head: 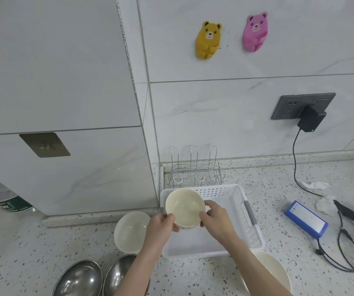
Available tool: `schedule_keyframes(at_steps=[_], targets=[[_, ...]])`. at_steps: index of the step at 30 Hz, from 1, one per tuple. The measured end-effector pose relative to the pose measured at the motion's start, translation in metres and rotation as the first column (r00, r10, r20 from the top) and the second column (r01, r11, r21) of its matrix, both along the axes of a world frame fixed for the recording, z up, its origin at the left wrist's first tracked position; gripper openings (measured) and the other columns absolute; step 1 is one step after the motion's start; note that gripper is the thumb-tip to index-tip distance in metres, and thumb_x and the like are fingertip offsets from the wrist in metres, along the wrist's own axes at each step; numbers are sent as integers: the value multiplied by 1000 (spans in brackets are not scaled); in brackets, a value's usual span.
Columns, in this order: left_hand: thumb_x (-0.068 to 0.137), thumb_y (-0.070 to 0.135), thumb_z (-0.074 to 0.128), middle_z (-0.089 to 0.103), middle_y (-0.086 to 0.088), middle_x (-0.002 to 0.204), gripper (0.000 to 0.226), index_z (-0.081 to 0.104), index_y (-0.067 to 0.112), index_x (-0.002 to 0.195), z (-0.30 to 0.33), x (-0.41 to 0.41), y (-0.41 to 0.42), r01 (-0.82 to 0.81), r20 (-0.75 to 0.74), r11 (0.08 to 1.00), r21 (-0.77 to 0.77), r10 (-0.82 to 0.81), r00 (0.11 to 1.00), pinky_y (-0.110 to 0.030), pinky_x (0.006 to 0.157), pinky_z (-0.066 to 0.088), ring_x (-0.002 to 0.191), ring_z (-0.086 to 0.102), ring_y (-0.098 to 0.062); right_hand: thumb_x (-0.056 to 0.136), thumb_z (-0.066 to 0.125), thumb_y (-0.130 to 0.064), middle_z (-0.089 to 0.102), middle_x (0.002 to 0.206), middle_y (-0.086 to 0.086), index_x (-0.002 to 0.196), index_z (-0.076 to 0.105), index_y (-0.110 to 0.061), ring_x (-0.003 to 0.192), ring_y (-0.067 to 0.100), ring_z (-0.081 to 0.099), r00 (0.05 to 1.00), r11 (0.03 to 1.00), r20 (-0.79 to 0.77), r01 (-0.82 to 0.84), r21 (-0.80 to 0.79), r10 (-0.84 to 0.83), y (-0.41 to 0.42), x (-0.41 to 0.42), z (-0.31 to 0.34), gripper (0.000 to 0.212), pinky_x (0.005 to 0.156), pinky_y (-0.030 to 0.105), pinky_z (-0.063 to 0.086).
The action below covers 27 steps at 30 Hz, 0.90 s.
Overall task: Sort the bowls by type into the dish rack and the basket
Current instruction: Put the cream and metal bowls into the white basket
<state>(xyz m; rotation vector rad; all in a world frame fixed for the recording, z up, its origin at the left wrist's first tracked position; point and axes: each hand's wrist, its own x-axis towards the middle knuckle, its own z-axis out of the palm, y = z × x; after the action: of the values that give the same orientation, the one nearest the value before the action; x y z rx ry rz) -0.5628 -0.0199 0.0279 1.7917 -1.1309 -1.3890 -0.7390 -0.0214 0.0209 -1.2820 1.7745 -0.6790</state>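
Both hands hold one smooth, round cream bowl (185,208) above the near-left corner of the white plastic basket (244,212): the left hand (163,224) pinches its left rim, thumb on top, and the right hand (214,217) grips its right rim with curled fingers. The basket is rectangular with perforated walls and a grey handle. Just behind the basket stands a thin wire dish rack (195,169) with tall looped prongs. Left of the basket sits a second cream bowl (130,230), partly hidden by the left forearm; nearer than it lie two shiny steel bowls (80,278). A third cream bowl (272,272) shows in front of the basket under the right forearm. Right of the basket lie a blue battery pack (306,218) and black cables (342,248) on the speckled stone counter (43,248).
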Motion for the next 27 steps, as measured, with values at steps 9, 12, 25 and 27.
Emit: schedule_keyframes(at_steps=[9,12,25,27], targets=[[96,46,52,76,7,90,14,61,36,98,-7,33,0,-18,-76,1000,-3,18,997,-22,49,39,53,49,-3,88,50,-16,70,90,15,117,58,-7,86,30,66,992,995,-85,94,47,-90,-20,11,-4,31,73,37,53],[94,41,57,75,6,84,17,66,28,93,-13,65,2,-144,-15,990,-6,144,990,-27,57,38,60,48,-10,88,50,-15,70,89,16,114,59,-5,86,31,66,989,992,-97,115,57,-109,-21,14,-9,30,75,39,55],[92,17,59,54,-5,92,29,51,8,118,-42,132,8,-339,152,937,83,325,934,-31,58,41,70,52,-24,88,49,-14,70,84,13,117,55,-7,79,25,65,984,984,-106,151,99,-141,-14,20,-19,31,65,34,51],[89,20,61,57,-14,92,39,53,-2,120,-44,134,6,-285,213,951,117,256,943,-37,63,48,78,59,-32,89,49,-14,71,82,11,124,53,-7,76,19,64,986,985,-103,139,106,-128,-13,19,-19,35,58,29,47]])
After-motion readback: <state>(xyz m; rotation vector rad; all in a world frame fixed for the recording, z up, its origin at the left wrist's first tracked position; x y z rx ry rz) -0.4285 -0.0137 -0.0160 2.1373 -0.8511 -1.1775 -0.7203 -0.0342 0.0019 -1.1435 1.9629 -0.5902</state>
